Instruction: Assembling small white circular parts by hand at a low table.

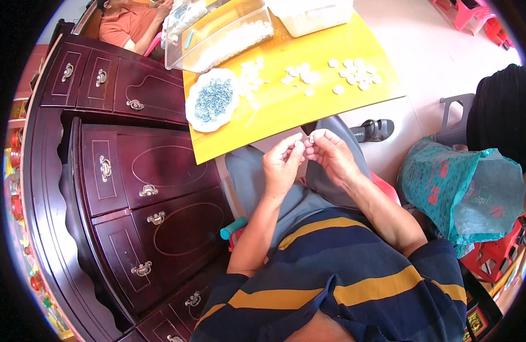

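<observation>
Hands together above my lap, just off the near edge of the yellow table (286,114) — my left hand (281,165) and right hand (331,155) meet at the fingertips, pinching a small white piece (312,138) between them. More white pieces (354,73) lie scattered on the tabletop, beside a white plate (193,117) heaped with small blue-grey parts and a clear plastic bin (217,34).

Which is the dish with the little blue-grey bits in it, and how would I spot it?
Start at the yellow table above the person's hands. On its left edge, beside the dark wooden cabinet, sits a white scalloped dish. Unlike the loose white pieces scattered across the table, it holds a heap of small blue-grey parts.
</observation>
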Demonstrator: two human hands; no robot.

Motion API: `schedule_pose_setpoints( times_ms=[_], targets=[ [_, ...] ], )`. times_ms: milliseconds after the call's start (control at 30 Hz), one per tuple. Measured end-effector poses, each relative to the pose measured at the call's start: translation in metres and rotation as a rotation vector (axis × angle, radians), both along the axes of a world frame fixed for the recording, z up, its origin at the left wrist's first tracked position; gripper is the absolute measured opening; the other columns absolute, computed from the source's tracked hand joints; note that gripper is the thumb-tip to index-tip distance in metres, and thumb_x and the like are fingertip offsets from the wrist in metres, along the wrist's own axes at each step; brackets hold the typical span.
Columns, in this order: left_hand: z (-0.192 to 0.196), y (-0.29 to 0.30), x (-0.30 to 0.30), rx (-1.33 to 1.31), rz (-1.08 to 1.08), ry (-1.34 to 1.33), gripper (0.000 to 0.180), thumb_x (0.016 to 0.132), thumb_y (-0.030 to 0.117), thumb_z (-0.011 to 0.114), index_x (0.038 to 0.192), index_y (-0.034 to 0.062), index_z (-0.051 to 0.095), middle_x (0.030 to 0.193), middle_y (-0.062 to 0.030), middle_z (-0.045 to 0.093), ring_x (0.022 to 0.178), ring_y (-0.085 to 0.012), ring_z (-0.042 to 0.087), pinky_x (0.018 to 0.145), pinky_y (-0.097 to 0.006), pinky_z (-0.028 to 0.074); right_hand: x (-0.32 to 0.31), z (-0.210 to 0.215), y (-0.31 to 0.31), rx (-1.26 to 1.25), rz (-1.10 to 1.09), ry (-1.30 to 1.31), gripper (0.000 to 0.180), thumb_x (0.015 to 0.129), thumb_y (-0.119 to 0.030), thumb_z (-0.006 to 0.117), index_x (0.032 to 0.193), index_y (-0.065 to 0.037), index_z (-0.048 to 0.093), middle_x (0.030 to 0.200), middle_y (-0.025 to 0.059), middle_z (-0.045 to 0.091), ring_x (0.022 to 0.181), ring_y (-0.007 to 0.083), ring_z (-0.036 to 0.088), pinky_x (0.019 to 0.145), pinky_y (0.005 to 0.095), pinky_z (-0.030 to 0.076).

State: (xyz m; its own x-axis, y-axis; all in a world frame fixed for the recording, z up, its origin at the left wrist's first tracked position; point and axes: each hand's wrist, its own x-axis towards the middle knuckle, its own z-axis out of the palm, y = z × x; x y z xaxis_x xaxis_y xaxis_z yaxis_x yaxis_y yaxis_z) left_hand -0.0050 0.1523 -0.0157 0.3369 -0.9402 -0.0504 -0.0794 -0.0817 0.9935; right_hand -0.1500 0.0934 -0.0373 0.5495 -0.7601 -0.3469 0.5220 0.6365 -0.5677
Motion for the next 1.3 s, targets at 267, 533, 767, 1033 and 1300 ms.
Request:
schedule_pose_setpoints(
  times_ms=[267, 533, 767, 1033, 1300],
  targets=[
    [0.01, 0.001, 0.019, -0.05, -0.016, -0.03, 0.024, 0.096, 0.003, 0.068, 0.119, -0.0026, 0.065, 0.097, -0.0049, 0.071, 0.078, -0.0079, 0.065, 0.069, -0.022, 0.055, 0.001, 0.0, 0.001, -0.073, 0.017, 0.126, 0.012, 0.103, -0.021, 0.06, 0.102, -0.01, 0.064, 0.094, -0.0005, 0.067, 0.08, 0.0074, 0.06, 0.075, 0.0226, 0.05],
    [0.009, 0.003, 0.022, -0.069, -0.09, -0.091, 0.027, 0.093, -0.002, 0.069, 0.12, -0.0009, 0.07, 0.098, -0.0034, 0.072, 0.082, -0.0065, 0.067, 0.07, -0.022, 0.056, 0.004, 0.002, 0.004, -0.335, 0.041, 0.259, 0.018, 0.105, -0.022, 0.058, 0.099, -0.006, 0.063, 0.091, -0.0011, 0.064, 0.081, 0.0065, 0.056, 0.075, 0.0229, 0.048],
    [0.01, 0.001, 0.02, -0.088, -0.108, -0.12, 0.027, 0.092, -0.003, 0.069, 0.12, -0.0014, 0.07, 0.097, -0.005, 0.073, 0.083, -0.007, 0.069, 0.07, -0.021, 0.056, 0.002, 0.004, 0.004, -0.342, 0.037, 0.287, 0.018, 0.104, -0.021, 0.058, 0.099, -0.004, 0.063, 0.09, -0.0007, 0.064, 0.081, 0.0067, 0.057, 0.074, 0.0232, 0.049],
    [0.011, 0.002, 0.021, -0.042, -0.153, -0.18, 0.03, 0.093, -0.001, 0.07, 0.123, -0.0024, 0.068, 0.099, -0.0037, 0.071, 0.083, -0.0075, 0.066, 0.074, -0.023, 0.057, 0.002, 0.003, 0.004, -0.334, 0.033, 0.316, 0.017, 0.104, -0.02, 0.058, 0.098, -0.004, 0.063, 0.088, -0.0003, 0.064, 0.078, 0.0069, 0.057, 0.072, 0.0227, 0.049],
    [0.005, 0.003, 0.027, -0.032, -0.182, -0.034, 0.031, 0.095, 0.0, 0.067, 0.126, -0.0029, 0.066, 0.103, -0.0047, 0.071, 0.088, -0.009, 0.066, 0.077, -0.025, 0.057, 0.002, 0.005, 0.002, -0.276, 0.058, 0.28, 0.015, 0.104, -0.018, 0.059, 0.1, -0.004, 0.063, 0.086, 0.0004, 0.065, 0.074, 0.0063, 0.058, 0.069, 0.0208, 0.05]
  ],
)
